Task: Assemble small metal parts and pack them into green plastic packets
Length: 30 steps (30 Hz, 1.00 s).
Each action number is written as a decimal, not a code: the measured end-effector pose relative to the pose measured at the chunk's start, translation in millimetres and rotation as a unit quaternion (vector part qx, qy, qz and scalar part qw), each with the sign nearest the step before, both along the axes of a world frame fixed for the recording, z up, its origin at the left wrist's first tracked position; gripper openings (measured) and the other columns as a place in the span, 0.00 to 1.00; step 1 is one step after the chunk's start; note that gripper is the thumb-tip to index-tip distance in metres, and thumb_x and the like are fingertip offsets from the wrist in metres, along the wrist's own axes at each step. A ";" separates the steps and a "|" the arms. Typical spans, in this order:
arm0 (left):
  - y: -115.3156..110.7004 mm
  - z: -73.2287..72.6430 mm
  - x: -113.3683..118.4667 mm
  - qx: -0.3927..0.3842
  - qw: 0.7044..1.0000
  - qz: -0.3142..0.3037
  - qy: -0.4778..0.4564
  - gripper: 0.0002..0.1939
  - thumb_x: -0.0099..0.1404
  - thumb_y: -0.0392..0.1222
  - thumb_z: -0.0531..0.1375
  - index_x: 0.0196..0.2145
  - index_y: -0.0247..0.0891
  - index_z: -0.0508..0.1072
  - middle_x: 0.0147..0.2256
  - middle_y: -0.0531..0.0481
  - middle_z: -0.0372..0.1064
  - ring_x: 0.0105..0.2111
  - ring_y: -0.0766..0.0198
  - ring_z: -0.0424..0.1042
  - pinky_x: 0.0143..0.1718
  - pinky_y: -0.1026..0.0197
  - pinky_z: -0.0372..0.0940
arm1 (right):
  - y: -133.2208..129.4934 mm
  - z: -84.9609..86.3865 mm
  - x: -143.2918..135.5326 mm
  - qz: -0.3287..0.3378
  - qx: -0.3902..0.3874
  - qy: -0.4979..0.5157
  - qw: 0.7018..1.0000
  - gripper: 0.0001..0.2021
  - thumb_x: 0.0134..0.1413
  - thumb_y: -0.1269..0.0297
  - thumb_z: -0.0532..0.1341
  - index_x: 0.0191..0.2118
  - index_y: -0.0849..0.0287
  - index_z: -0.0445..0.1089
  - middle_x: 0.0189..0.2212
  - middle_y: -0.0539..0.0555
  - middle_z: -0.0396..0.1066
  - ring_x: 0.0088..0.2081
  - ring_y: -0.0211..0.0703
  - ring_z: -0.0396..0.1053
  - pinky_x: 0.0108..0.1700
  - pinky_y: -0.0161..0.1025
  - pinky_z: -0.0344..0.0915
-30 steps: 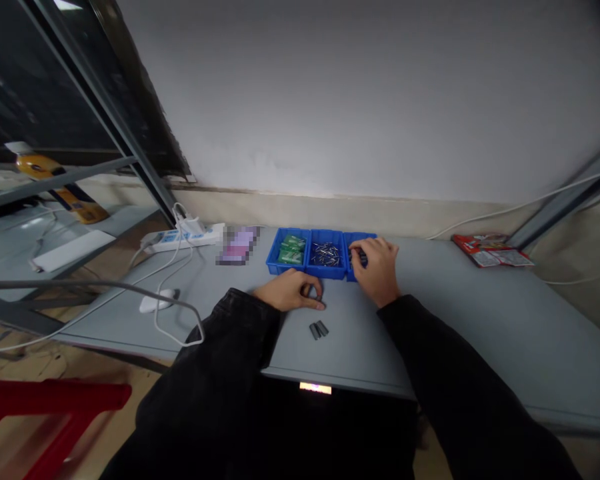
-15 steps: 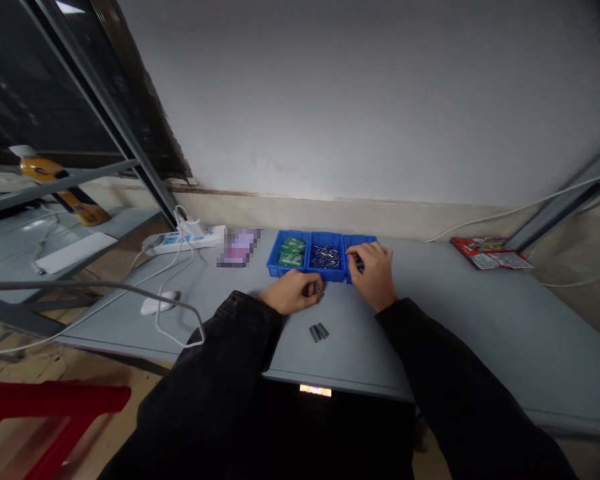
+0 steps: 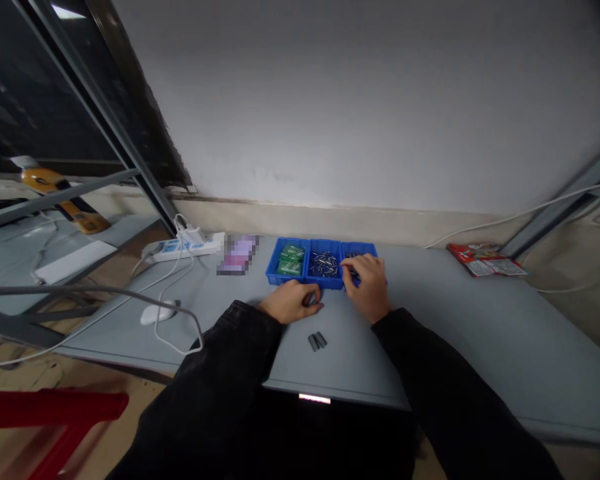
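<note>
Blue bins [image 3: 322,263] up front, right hand [image 3: 364,287] curled over the rightmost one, grip unclear. Left hand [image 3: 291,301] loosely closed on the table [image 3: 470,320], can't tell if it's holding something.

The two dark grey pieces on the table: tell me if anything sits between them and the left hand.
Nothing visible does. The two dark grey pieces lie on bare table just in front of the left hand. The blue bins stand beyond the hand, not between.

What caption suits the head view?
Right hand reaches into a blue bin; left hand rests on the table.
</note>
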<state>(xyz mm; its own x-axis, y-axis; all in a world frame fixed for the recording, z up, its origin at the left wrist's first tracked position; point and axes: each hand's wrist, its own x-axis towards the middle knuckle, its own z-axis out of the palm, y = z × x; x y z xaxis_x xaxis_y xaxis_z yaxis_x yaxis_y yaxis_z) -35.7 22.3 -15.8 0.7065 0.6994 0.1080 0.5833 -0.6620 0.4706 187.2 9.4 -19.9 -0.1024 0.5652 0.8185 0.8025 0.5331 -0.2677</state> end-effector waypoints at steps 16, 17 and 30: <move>-3.4 3.1 0.3 -0.008 0.999 0.018 -0.029 0.09 0.66 0.38 0.57 0.45 0.40 0.72 0.24 0.57 0.67 0.24 0.67 0.67 0.30 0.65 0.58 | -2.8 1.8 10.0 -0.007 0.091 0.061 0.994 0.06 0.58 0.74 0.58 0.37 0.58 0.71 0.25 0.49 0.68 0.27 0.41 0.64 0.39 0.43 0.62; -3.6 3.5 0.5 -0.010 0.999 0.019 -0.029 0.11 0.66 0.37 0.57 0.46 0.40 0.72 0.24 0.57 0.67 0.24 0.67 0.67 0.30 0.65 0.58 | -2.6 1.5 9.7 -0.005 0.089 0.061 0.994 0.06 0.58 0.74 0.58 0.37 0.58 0.71 0.25 0.49 0.68 0.27 0.41 0.64 0.38 0.43 0.62; -1.5 0.4 -0.7 -0.013 0.999 0.000 -0.043 0.09 0.64 0.36 0.57 0.39 0.39 0.77 0.24 0.55 0.68 0.23 0.68 0.66 0.30 0.66 0.58 | -4.4 2.1 8.6 0.014 0.057 0.057 0.997 0.06 0.59 0.73 0.57 0.37 0.58 0.71 0.24 0.50 0.66 0.27 0.42 0.62 0.37 0.43 0.61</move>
<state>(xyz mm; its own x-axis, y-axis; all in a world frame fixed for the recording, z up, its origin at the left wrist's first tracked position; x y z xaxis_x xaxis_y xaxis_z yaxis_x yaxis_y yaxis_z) -36.4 20.8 -15.5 0.6951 0.7031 0.1497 0.5410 -0.6488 0.5352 195.9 5.0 -17.8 -0.0197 0.4665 0.8843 0.7546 0.5872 -0.2929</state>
